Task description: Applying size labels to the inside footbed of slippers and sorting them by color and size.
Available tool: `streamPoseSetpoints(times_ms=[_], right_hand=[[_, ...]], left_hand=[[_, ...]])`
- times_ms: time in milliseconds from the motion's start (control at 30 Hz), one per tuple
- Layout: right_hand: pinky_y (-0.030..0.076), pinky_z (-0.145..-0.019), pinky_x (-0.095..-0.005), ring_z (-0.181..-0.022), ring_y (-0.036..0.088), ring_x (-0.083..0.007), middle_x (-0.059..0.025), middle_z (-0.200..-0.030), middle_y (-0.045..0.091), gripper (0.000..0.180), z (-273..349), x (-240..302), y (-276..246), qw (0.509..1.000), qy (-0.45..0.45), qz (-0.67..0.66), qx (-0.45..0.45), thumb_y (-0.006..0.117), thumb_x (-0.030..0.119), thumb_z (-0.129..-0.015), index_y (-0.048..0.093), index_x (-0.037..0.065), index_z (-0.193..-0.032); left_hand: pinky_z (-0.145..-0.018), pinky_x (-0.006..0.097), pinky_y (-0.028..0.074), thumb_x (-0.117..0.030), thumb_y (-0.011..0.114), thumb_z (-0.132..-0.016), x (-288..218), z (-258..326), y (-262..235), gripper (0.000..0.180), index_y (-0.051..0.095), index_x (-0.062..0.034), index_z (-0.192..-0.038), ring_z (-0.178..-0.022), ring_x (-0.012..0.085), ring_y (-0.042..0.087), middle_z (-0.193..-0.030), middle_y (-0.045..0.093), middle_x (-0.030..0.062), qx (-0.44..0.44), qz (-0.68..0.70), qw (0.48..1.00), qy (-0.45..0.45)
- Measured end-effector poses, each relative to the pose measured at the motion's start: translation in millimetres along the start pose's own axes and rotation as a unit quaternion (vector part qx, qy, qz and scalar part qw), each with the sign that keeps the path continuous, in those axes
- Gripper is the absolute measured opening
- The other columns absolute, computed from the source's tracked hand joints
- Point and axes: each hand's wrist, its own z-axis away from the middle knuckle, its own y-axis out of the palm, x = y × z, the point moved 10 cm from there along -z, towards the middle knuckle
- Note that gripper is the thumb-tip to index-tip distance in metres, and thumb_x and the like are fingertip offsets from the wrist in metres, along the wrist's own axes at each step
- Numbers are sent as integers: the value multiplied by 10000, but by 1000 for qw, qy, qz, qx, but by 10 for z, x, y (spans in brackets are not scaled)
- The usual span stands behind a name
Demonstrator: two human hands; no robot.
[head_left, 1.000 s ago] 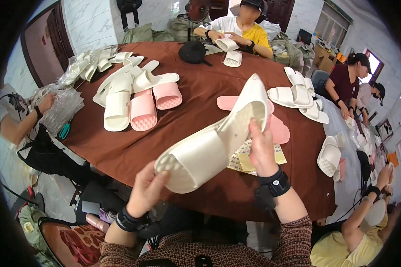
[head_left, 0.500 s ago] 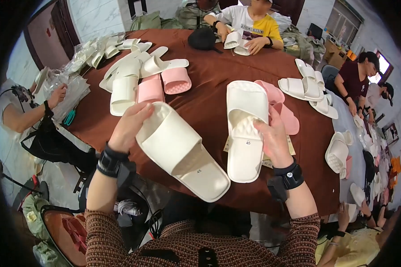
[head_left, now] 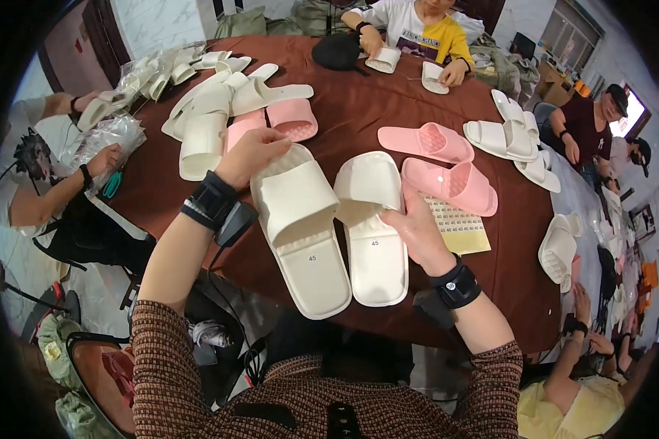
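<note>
Gripping one white slipper (head_left: pixel 300 230) by its toe with left hand (head_left: pixel 252 157), pinching another white slipper (head_left: pixel 374 256) by its side with right hand (head_left: pixel 422 230), pink slippers (head_left: pixel 465 188) lying near.

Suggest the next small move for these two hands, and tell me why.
Perhaps have the left hand straighten the left white slipper alongside the right white slipper, which the right hand holds: both face up with toes pointing away, but the left one slants while its mate is nearly straight.
</note>
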Motion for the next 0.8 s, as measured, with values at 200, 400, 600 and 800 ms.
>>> streamPoseSetpoints(times_ms=[200, 400, 600, 800], right_hand=[[401, -1036, -380, -1190, 528, -386, -271, -1239, 550, 601, 20, 111, -29, 983, 2, 182, -38, 604, 45, -816, 385, -81, -1361], [326, -1120, -404, -1333, 436, -310, -235, -1423, 441, 584, 91, 169, -19, 913, -151, 373, -71, 549, 38, -871, 360, -82, -1410], [486, -911, -360, -1040, 618, -271, -193, -1134, 611, 364, 246, 529, -78, 976, -30, 213, -25, 550, -22, -865, 521, -20, -1227], [523, -758, -313, -858, 648, -214, -125, -954, 649, 263, 397, 338, 49, 982, -34, 177, 48, 572, -26, -879, 569, 1, -1141]], left_hand=[[-609, 251, 466, -157, 643, -884, -50, -80, 40, 200, 661, 12, -989, -684, 78, 554, -806, 620, -2, 3, -110, 993, 51], [-612, 272, 474, -109, 628, -872, 90, -91, 80, 171, 653, 7, -996, -672, 108, 568, -790, 631, 35, 4, -164, 984, 66], [-792, 373, 500, -53, 654, -834, -619, 621, 343, 231, 640, 0, -1059, -915, 316, 630, -979, 663, 134, -98, -253, 921, 278], [-892, 419, 461, 5, 709, -754, -933, 1708, 1152, 332, 625, -17, -1074, -1040, 323, 603, -1105, 639, 120, 21, -281, 890, 358]])
